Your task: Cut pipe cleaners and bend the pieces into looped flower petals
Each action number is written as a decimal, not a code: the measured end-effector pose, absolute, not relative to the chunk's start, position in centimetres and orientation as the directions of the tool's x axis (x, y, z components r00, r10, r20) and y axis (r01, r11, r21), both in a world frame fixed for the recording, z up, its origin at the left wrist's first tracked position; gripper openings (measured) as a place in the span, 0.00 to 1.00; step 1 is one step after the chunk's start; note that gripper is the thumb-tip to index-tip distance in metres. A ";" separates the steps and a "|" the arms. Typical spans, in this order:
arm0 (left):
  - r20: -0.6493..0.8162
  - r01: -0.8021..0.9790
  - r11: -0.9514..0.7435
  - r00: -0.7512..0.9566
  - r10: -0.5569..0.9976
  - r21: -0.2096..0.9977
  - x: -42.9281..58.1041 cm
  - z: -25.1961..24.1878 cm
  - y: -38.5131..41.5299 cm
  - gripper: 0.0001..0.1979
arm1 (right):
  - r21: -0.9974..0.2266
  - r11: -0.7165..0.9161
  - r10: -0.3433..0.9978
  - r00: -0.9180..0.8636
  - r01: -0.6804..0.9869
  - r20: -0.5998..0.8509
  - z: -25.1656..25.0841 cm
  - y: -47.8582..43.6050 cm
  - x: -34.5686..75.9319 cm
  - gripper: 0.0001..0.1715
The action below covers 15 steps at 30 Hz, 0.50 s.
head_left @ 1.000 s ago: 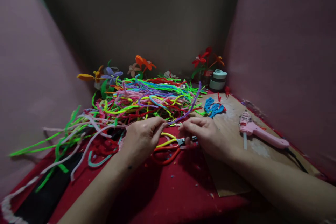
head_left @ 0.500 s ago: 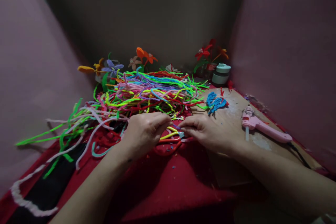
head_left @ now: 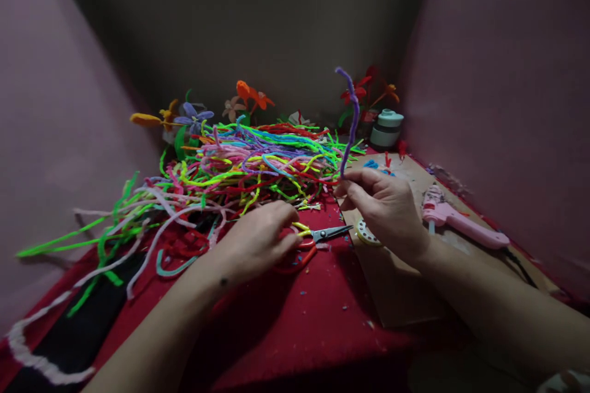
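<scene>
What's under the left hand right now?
The left hand rests on the scissors: red handles and blades stick out to its right. Yellow and red pipe cleaners lie there too. What its palm covers cannot be seen.

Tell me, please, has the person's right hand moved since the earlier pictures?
Yes. The right hand has risen away from the scissors, lifting a fuzzy purple pipe cleaner upright.

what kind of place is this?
Likely a home craft corner: a heap of pipe cleaners on red cloth, finished pipe-cleaner flowers by the wall, a pink glue gun and scissors.
</scene>
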<state>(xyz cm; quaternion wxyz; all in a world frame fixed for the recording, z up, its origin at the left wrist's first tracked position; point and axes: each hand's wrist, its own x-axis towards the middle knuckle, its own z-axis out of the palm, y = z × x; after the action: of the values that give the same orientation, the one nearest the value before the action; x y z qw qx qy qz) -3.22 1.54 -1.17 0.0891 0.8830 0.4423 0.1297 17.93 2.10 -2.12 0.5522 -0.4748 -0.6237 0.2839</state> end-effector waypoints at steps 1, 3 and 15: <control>0.083 0.771 -0.603 0.600 0.796 0.207 -2.9 -1.6 1.4 0.06 | -0.903 0.358 0.927 0.028 0.237 0.375 -2.0 2.1 17.9 0.08; 0.016 0.785 -0.609 0.612 0.791 0.112 -2.6 -2.6 1.4 0.06 | -0.969 0.231 0.972 -0.066 0.093 0.225 -1.7 2.2 17.8 0.06; 0.040 0.832 -0.547 0.546 0.837 0.094 -3.6 -2.6 1.7 0.11 | -0.881 -0.272 0.899 -0.428 -0.388 -0.089 -1.6 3.3 18.4 0.04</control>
<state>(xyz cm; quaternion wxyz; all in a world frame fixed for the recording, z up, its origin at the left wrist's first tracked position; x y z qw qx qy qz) -3.58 1.74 -2.64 0.0321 0.8786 0.4748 0.0399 18.40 3.30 -1.60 0.4373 -0.3076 -0.4157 0.7357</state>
